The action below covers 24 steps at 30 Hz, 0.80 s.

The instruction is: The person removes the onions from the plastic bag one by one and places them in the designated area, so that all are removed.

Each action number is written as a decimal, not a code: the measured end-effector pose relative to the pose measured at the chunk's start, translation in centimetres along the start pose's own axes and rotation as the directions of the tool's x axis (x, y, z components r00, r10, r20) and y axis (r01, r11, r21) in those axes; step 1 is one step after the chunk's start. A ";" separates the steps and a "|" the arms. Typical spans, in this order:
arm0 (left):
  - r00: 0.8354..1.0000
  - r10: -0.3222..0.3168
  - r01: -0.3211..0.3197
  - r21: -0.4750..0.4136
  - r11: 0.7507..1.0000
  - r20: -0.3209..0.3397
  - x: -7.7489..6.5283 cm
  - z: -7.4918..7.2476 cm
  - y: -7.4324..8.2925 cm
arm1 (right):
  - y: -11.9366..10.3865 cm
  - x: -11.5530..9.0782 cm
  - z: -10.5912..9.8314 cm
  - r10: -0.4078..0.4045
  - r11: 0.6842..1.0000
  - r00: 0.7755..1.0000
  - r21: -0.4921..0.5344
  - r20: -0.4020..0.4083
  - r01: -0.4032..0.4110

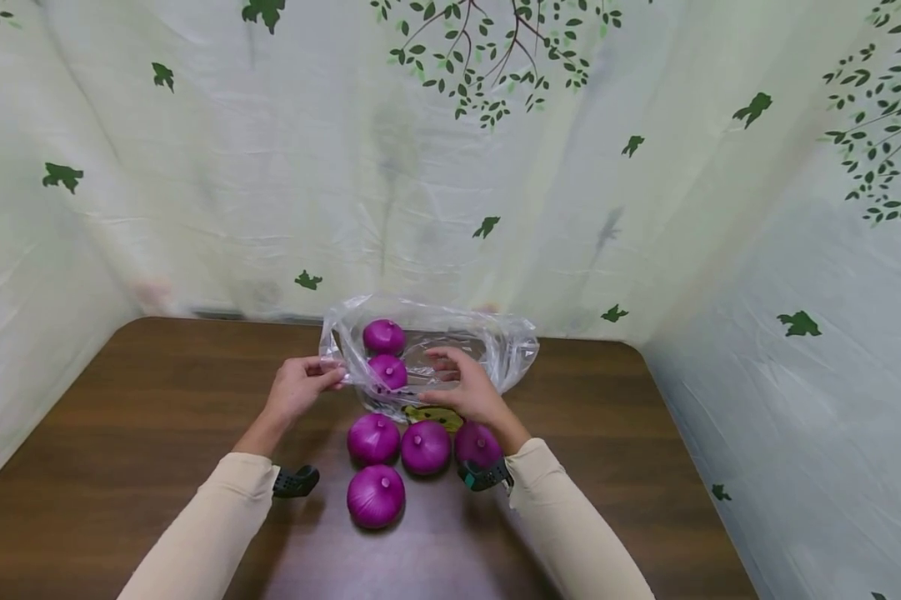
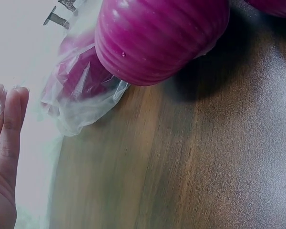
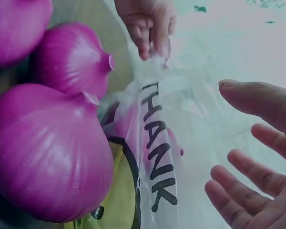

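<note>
A clear plastic bag [image 1: 516,346] lies at the back of the table with its mouth spread. Two red onions, one farther back [image 1: 384,336] and one nearer [image 1: 390,372], are in its left part. My left hand [image 1: 297,390] pinches the bag's left edge between thumb and fingers, which the right wrist view also shows. Over the bag's right side, my right hand [image 1: 471,392] holds nothing, its thumb and fingers spread apart. In front of the bag sit a left onion [image 1: 373,439], a middle onion [image 1: 425,447] and a right onion [image 1: 476,442], partly hidden by my right wrist.
One more onion [image 1: 376,497] sits closer to me on the brown wooden table [image 1: 172,417]. Black lettering [image 3: 157,138] and a yellow printed figure [image 1: 438,416] mark the bag. A pale leaf-patterned curtain [image 1: 285,167] hangs behind the table and along its sides.
</note>
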<state>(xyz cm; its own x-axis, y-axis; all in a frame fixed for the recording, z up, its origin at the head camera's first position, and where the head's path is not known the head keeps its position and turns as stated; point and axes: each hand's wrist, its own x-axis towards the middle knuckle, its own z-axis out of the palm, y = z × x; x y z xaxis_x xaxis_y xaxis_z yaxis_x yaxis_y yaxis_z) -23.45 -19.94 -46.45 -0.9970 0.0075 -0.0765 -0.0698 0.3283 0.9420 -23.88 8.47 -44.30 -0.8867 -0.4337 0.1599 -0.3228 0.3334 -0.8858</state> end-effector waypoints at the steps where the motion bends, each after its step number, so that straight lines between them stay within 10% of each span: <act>1: 1.000 0.002 -0.002 -0.006 1.000 0.001 0.0 0.0 0.0 | 0.0 0.4 0.0 0.005 1.000 1.000 -0.005 0.003 -0.005; 24: 1.000 0.008 -0.008 -0.008 1.000 0.000 -0.1 -0.2 0.0 | 2.5 5.9 0.2 0.130 0.988 0.990 0.078 0.062 -0.135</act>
<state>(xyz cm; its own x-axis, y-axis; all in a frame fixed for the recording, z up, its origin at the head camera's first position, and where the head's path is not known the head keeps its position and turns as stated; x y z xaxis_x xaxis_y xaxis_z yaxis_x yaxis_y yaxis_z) -23.37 -20.10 -46.41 -0.9976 0.0104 -0.0690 -0.0621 0.3207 0.9451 -29.88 6.53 -45.65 -0.8990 -0.4377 0.0158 -0.1735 0.3229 -0.9304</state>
